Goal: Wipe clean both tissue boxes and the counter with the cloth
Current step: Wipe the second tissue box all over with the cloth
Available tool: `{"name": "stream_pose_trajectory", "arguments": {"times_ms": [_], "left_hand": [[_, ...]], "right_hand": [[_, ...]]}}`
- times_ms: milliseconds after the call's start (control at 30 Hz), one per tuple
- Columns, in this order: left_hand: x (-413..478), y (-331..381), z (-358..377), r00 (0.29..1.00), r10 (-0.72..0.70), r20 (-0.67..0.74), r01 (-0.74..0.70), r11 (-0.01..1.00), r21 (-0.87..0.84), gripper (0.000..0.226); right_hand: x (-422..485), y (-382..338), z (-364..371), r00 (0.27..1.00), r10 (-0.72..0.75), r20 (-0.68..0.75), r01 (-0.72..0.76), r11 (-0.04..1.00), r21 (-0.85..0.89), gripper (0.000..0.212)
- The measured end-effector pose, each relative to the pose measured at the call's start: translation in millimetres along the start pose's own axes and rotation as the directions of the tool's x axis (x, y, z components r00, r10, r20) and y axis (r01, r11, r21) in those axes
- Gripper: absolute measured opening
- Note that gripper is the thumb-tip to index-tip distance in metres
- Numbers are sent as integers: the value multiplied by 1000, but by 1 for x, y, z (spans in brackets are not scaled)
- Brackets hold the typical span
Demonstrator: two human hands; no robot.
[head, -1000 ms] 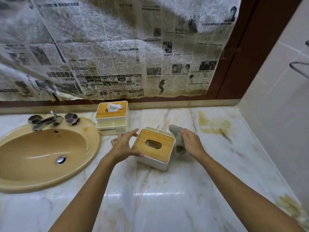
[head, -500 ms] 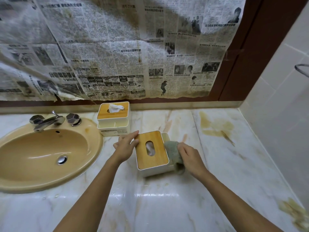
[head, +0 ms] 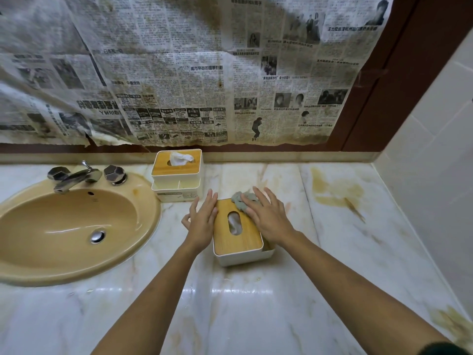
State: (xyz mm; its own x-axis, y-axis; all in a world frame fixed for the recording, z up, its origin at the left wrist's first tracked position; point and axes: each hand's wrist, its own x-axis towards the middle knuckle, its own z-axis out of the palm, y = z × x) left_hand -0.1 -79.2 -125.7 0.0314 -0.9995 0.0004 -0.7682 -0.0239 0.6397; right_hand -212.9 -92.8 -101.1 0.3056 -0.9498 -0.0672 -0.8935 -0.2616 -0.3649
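Wiping has moved from the side wall of the near tissue box (head: pixel 239 243) up to its lid. The cloth (head: pixel 240 201) now lies on the lid's far corner, pressed under the flat right hand (head: pixel 268 221). The left hand (head: pixel 203 220), fingers straight, braces the box's left wall. The second tissue box (head: pixel 176 172), behind-left of it, and the table (head: pixel 256 316) likely remain.

Wall ahead of me: yellowed, stained newspaper sheets (head: pixel 179 73) cover it, lower edge torn. Dark brown frame (head: pixel 409 73) to their right. Beige strip (head: pixel 281 157) runs along the counter's (head: pixel 243 316) back edge. Pale tiled wall (head: pixel 440 149) on my right. Tan oval basin (head: pixel 64 226) at the counter's left end, with chrome tap (head: pixel 76 178), faceted knobs (head: pixel 114 173), chrome drain (head: pixel 97 237).
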Motion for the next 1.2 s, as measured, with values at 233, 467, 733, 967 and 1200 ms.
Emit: {"name": "stream_pose_trajectory", "arguments": {"times_ms": [233,467,733,967,1200], "left_hand": [[0,-2,7,999,-18,-36,17,999,-42,45],[-1,-3,3,1000,7,-18,-8,998,-57,44],[-2,-3,4,1000,-2,-19,0,995,-99,43],[1,-6,7,999,13,-29,-15,996,-86,42],[2,-5,5,1000,-1,-24,0,998,-69,42]], "right_hand": [[-62,5,7,970,-239,40,242,962,-128,62],[-29,13,-4,971,-227,78,239,949,-204,63],[-7,5,-4,983,-154,103,167,978,-124,56],[-59,14,2,955,-271,123,285,953,-107,58],[15,0,-4,992,-102,71,111,982,-153,51]]}}
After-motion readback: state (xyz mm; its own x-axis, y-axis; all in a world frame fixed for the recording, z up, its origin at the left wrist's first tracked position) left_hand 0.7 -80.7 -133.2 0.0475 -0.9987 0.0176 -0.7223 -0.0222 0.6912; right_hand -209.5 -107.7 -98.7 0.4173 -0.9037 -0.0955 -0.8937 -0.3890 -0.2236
